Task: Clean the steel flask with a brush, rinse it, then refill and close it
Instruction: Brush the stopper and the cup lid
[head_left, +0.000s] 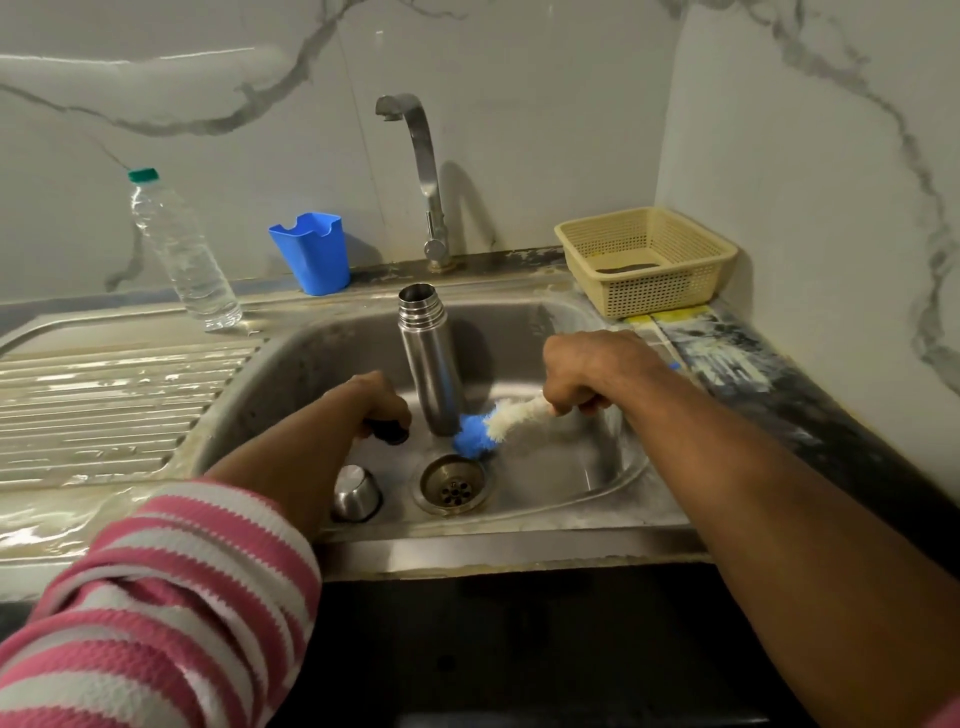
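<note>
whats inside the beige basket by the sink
Through the open top of the beige basket, something dark and flat lies on its floor; what it is cannot be told. The front wall hides the near part of the floor.

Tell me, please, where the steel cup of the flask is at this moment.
In the head view the steel cup lies upside down in the sink, at the front left, just left of the drain and below the left hand.
</note>
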